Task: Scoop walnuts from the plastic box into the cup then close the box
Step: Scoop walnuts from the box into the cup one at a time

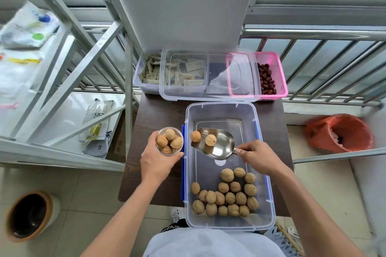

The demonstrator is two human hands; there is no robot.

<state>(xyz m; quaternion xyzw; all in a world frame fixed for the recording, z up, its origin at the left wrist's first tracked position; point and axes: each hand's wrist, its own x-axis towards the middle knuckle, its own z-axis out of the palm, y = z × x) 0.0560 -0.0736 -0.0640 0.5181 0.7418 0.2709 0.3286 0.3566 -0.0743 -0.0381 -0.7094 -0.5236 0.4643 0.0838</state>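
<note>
The left hand point(155, 157) covers the lower wall of the cup point(169, 141). The right hand point(255, 157) hides the scoop point(217, 144) handle. Both forearms run off the bottom edge. The bag point(27, 27) at far left is blurred, its print unreadable.

Dark table point(158, 115): bare strip at 10 o'clock of plastic box point(259, 210), open for passage. Box far half: floor free of walnuts under metal scoop point(217, 144); near half blocked by walnut pile point(227, 194). Gap between box wall and cup point(169, 141): narrow. 12 o'clock: clear lid point(208, 75) leaning on packet box point(146, 73) and pink basket point(271, 75), closing table's far edge. Beyond: metal railing point(313, 34).
</note>
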